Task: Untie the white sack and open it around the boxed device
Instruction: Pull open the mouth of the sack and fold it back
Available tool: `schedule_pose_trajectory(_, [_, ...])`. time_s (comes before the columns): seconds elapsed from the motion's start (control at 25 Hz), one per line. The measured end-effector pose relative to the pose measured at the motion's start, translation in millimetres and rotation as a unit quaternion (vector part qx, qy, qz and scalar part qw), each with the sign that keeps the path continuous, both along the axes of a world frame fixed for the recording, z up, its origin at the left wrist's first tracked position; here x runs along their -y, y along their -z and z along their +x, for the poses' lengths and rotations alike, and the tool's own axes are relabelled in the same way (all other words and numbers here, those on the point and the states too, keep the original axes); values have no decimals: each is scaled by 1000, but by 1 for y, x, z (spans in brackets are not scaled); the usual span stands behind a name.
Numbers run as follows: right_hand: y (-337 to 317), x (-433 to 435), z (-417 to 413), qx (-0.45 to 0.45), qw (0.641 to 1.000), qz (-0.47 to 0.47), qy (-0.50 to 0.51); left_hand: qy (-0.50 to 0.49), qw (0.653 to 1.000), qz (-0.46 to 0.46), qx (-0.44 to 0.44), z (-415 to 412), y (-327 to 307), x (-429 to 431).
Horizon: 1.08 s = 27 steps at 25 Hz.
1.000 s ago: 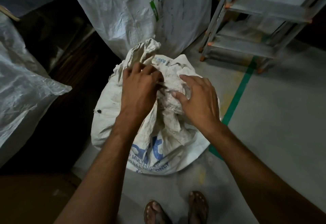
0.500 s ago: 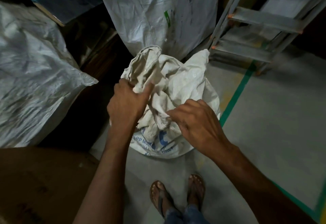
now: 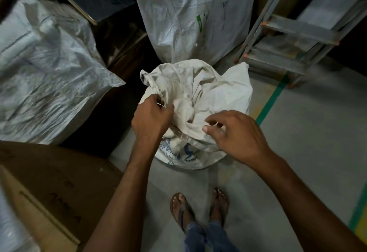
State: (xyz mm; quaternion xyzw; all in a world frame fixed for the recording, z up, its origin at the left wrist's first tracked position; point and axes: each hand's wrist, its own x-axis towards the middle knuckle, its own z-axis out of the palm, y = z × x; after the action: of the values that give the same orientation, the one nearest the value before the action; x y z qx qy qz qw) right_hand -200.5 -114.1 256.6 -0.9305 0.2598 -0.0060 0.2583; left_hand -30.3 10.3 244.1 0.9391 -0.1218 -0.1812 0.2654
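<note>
Right hand [image 3: 236,134] came off the white sack [image 3: 218,93] since last frame; its fingers [image 3: 213,119] hung loosely curled, apart, holding nothing. Left hand [image 3: 152,116] stayed clamped on gathered cloth at the sack's 9 o'clock rim. White sack sat on the floor [image 3: 297,152] at 12 from the feet [image 3: 180,204], bigger sack [image 3: 188,13] at its 12, ladder [image 3: 297,29] at 2.

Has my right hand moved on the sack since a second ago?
Yes, the right hand has drawn back from the top of the white sack toward its near side.
</note>
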Motion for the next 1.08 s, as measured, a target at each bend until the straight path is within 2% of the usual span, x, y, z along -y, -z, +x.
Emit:
schedule_pose_trajectory(0.2, [0, -19, 22, -75, 995, 34, -60, -67, 981, -114, -142, -7, -4, -13])
schedule_pose_trajectory(0.32, [10, -33, 25, -61, 996, -15, -70, -106, 963, -158, -191, -4, -5, -23])
schedule_pose_trajectory(0.36, [10, -34, 24, -55, 995, -28, -74, -106, 967, -148, -179, -5, -5, -26])
schedule_pose_trajectory(0.48, [3, -36, 18, -52, 989, -27, -136, -76, 995, 7, -71, -6, -6, -32])
schedule_pose_trajectory(0.52, [-2, -37, 15, -42, 987, -15, -155, -73, 994, 33, -69, -2, -7, -31])
schedule_pose_trajectory(0.64, [-21, -50, 7, -25, 982, 11, -185, -56, 991, 31, -116, 7, -11, -30])
schedule_pose_trajectory(0.8, [-52, -54, -6, 14, 987, 35, -157, -114, 987, -85, -78, -3, -43, -36])
schedule_pose_trajectory(0.92, [-82, -55, -14, 37, 990, 26, -136, -131, 963, -223, -74, -14, -83, -42])
schedule_pose_trajectory(1.0, [-103, -63, -18, 53, 988, 40, -142, -122, 955, -267, -49, -21, -110, -49])
schedule_pose_trajectory(1.08, [-127, -77, -24, 90, 983, 70, -146, -154, 938, -310, -21, -30, -141, -64])
